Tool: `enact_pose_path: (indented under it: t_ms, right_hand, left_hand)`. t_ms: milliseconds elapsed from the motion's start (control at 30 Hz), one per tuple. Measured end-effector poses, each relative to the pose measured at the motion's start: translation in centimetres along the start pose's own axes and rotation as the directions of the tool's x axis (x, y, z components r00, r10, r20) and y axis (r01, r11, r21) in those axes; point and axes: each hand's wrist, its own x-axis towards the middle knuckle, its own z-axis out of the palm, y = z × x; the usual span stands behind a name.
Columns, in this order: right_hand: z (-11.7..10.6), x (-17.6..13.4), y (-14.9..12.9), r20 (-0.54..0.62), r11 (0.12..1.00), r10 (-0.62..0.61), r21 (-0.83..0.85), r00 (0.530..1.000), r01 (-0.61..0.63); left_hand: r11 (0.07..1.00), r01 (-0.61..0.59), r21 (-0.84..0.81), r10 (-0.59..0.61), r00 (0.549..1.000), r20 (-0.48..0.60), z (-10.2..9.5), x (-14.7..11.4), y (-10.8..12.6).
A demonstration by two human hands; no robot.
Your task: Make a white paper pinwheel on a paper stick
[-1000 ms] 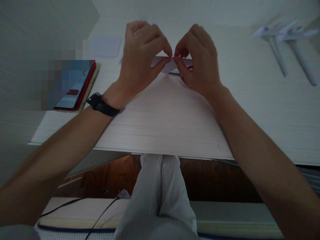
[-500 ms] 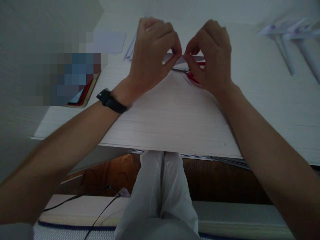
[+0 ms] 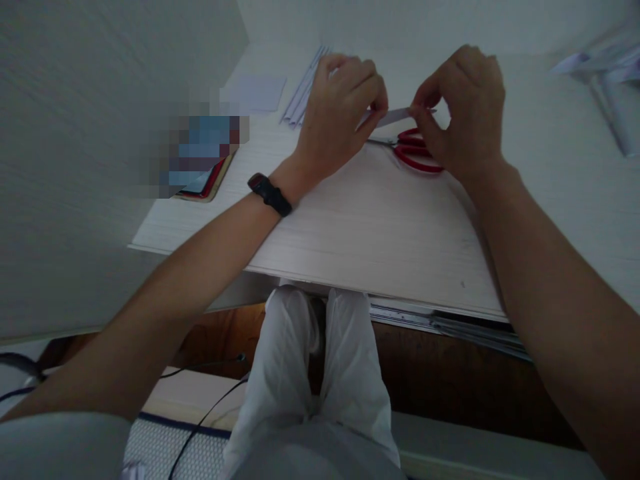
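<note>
A narrow strip of white paper point(image 3: 396, 117) is stretched between my two hands above the table. My left hand point(image 3: 345, 107) pinches its left part, with thumb and forefinger pressed together. At its other end, my right hand point(image 3: 465, 110) grips the strip the same way, and a small tip pokes out past those fingers. Scissors with red handles point(image 3: 419, 160) lie on the white table point(image 3: 380, 220) just below the strip. Their blades point left, and my right hand partly covers the handles.
Several thin paper rolls point(image 3: 303, 93) lie behind my left hand, beside a flat sheet of paper point(image 3: 263, 92). A phone-like object point(image 3: 220, 175), partly blurred out, rests at the left. Folded paper pieces point(image 3: 600, 63) stand at the far right. Cables point(image 3: 210, 410) hang below the table.
My hands have moved apart, so more of the paper strip shows between them. The scissors are less covered. The whole view has shifted, with things appearing farther right.
</note>
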Motion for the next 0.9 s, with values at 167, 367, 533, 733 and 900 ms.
enact_pose_path:
  t_ms: [167,367,533,733,900]
  right_hand:
    - [0.0,0.4,-0.4,0.011,1.0,-0.026,0.009,1.0,0.026]
    - [0.7,-0.3,1.0,-0.072,0.999,0.048,0.018,0.996,-0.047]
    - [1.1,-0.6,1.9,-0.16,0.993,0.118,0.038,0.98,-0.113]
    - [0.3,0.8,-1.3,-0.087,1.0,-0.008,0.019,0.996,0.01]
    - [-0.4,1.3,-3.1,0.048,0.999,-0.048,-0.021,0.998,0.049]
  left_hand:
    - [0.999,-0.036,0.035,0.038,0.999,-0.038,-0.3,-0.2,-0.2]
    - [0.997,-0.056,0.058,0.06,0.995,-0.074,-1.3,-0.9,-1.7]
    - [0.994,-0.048,0.103,0.057,0.995,-0.08,-2.7,-1.0,-4.7]
    - [0.973,-0.176,0.153,0.18,0.984,-0.016,-2.7,-0.1,-4.1]
    - [0.972,-0.163,0.171,0.168,0.986,-0.013,-3.2,0.4,-2.7]
